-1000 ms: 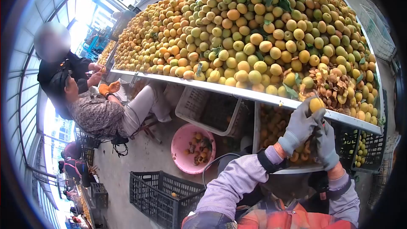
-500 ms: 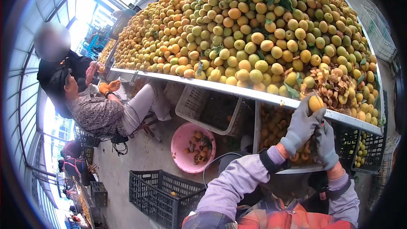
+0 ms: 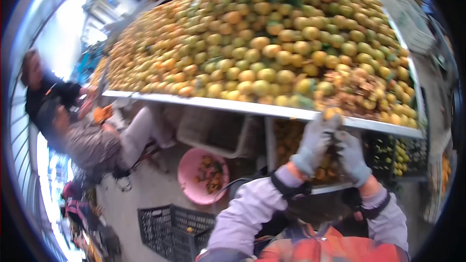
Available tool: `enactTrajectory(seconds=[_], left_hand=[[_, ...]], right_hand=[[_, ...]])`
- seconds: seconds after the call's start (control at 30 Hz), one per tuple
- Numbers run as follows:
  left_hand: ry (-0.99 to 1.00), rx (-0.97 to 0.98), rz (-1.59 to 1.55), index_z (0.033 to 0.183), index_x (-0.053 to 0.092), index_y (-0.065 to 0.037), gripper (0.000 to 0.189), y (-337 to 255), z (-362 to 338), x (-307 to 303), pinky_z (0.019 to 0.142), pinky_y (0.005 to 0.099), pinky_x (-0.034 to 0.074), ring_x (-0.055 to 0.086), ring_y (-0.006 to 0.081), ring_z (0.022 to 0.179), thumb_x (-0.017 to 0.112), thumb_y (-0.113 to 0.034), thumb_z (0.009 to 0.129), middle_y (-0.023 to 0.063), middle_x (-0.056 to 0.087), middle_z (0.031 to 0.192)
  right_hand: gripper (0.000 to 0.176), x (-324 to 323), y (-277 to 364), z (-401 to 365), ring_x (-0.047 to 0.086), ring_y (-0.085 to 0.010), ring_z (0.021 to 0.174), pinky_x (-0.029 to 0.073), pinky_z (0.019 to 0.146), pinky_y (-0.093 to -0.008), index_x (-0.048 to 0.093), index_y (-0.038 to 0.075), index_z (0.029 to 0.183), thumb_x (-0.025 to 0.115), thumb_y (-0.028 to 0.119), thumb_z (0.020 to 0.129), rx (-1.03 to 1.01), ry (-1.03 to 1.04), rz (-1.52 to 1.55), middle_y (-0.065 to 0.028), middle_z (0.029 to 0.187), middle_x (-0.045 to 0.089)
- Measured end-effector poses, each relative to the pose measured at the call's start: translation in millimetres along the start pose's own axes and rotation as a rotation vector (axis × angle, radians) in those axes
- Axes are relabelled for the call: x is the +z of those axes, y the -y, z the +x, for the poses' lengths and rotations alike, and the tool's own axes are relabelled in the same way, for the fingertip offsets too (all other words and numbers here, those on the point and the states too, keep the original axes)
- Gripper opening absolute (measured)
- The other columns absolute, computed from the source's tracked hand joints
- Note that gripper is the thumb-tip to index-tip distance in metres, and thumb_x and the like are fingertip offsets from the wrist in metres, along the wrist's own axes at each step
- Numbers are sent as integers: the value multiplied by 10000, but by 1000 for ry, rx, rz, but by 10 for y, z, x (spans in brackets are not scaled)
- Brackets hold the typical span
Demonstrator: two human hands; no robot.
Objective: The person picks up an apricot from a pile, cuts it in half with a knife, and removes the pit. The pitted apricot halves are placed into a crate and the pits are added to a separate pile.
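At the near metal edge of the table (image 3: pixel 272 110), my gloved left hand (image 3: pixel 310 148) is closed around a yellow-orange apricot (image 3: pixel 332 112). My right hand (image 3: pixel 353 157), also in a grey glove, is close beside it with fingers curled. Whatever those fingers hold is blurred and hidden. Just beyond the hands lies a heap of brown pits and scraps (image 3: pixel 357 90) among many whole apricots (image 3: pixel 262 75). Below both hands stands a light-coloured crate (image 3: pixel 270 140) with orange fruit pieces in it.
A pink basin (image 3: pixel 187 172) with fruit scraps and a black crate (image 3: pixel 155 225) stand on the floor to the left. Another crate (image 3: pixel 184 138) is under the table. A seated person (image 3: pixel 94 138) and others work at left; black crates (image 3: pixel 412 157) stand at right.
The view has swung, so the scene shifts left and blurs. Both hands stay together at the table edge, the left still holding the apricot, which now shows less above the fingers.
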State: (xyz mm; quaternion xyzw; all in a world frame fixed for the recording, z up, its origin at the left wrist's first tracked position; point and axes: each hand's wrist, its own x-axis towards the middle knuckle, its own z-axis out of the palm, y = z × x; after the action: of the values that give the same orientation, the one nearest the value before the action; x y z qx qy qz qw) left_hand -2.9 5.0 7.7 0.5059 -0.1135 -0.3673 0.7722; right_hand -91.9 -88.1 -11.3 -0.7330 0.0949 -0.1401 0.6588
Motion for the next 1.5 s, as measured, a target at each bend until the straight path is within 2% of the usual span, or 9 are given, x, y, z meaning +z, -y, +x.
enactTrajectory(seconds=[0.17, 0.23, 0.5, 0.83, 0.93, 1.0, 1.1, 1.4, 1.5], left_hand=[[38, -10, -133, 1071, 566, -37, 383, 62, 24, -98, 609, 267, 488, 588, 128, 726, 485, -390, 947, 80, 629, 905], [82, -208, -316, 1102, 552, -37, 424, 3, 0, -92, 586, 271, 479, 580, 150, 723, 471, -422, 944, 113, 634, 940], [5, -245, -256, 1159, 503, -12, 561, -8, 22, -47, 750, 311, 511, 601, 212, 840, 348, -510, 954, 158, 630, 1009], [20, -125, -229, 1116, 527, -8, 365, 19, 27, -104, 867, 324, 452, 572, 194, 936, 459, -331, 959, 123, 619, 1027], [-6, -32, -54, 1113, 532, -7, 360, 123, 61, -176, 846, 309, 462, 577, 185, 926, 459, -325, 960, 116, 616, 1029], [-47, 300, 333, 1119, 532, -1, 373, 235, 78, -240, 814, 290, 472, 579, 170, 905, 448, -331, 967, 109, 609, 1031], [-5, -111, -207, 1119, 532, 11, 411, 110, 61, -153, 790, 281, 478, 580, 166, 876, 445, -360, 966, 100, 601, 1025], [79, -76, 30, 1082, 552, 13, 444, -71, -30, -100, 813, 301, 475, 582, 179, 873, 463, -402, 951, 105, 610, 970], [40, -180, -173, 1074, 555, 17, 410, -103, -28, -90, 835, 331, 470, 585, 200, 885, 468, -365, 952, 115, 611, 974]], right_hand=[[153, 79, -93, -8, 560, -412, 728, 445, 598, -427, 535, 25, 881, 549, 172, 840, 73, -89, -154, -232, 773, 573], [265, 83, -9, -38, 478, -152, 601, 429, 575, -313, 559, 9, 901, 566, 275, 909, 149, -106, -274, -89, 672, 575], [388, 70, -36, -32, 531, -221, 543, 426, 546, -348, 545, 11, 861, 565, 397, 898, 215, -73, -292, -128, 626, 569], [380, -23, 31, -43, 577, -327, 596, 429, 543, -389, 537, 35, 833, 569, 410, 887, 170, -82, -383, -159, 635, 565], [380, -65, 34, -21, 586, -342, 614, 435, 554, -400, 544, 45, 849, 559, 423, 887, 195, -46, -420, -163, 654, 572], [382, -90, 25, -11, 591, -347, 622, 440, 562, -404, 547, 49, 861, 551, 431, 888, 191, -33, -466, -162, 664, 577], [421, -93, 19, -16, 605, -392, 740, 462, 628, -470, 536, 61, 950, 488, 475, 889, 206, 25, -441, -185, 746, 620], [423, -95, 30, 1, 595, -401, 709, 466, 629, -464, 533, 54, 952, 505, 472, 890, 146, 0, -373, -205, 728, 606], [430, -91, 20, 19, 591, -300, 585, 470, 566, -387, 532, 52, 919, 521, 481, 892, 203, 81, -159, -138, 650, 592]])
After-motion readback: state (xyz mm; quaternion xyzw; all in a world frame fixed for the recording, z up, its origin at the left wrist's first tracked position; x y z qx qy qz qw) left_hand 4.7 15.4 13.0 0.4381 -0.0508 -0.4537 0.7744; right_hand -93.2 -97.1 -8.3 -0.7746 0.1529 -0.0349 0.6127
